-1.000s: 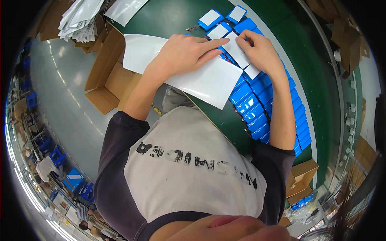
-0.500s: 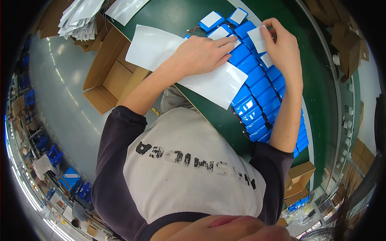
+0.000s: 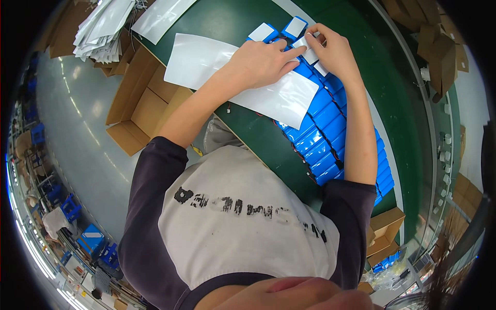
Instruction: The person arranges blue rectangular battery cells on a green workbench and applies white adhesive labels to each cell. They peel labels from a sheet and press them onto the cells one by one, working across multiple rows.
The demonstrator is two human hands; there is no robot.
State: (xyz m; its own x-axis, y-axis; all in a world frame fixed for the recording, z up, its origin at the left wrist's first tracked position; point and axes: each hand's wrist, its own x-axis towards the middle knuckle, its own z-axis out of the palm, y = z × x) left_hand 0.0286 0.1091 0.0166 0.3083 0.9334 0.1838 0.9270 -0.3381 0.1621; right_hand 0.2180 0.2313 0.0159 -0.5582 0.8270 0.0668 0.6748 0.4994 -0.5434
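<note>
Head view: at one o'clock, over blue batteries (image 3: 323, 116), your right hand (image 3: 331, 54) is pinching a white label (image 3: 311, 56), now nearer your left hand (image 3: 259, 64), which is lying unclenched across the sheet (image 3: 199, 62).

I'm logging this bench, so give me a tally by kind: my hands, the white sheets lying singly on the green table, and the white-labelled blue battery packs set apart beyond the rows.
Left hand and right hand: 2 hands
Sheet under left arm and upper-left sheet: 2 white sheets
Left pack and right pack: 2 labelled battery packs
Total: 6
</note>
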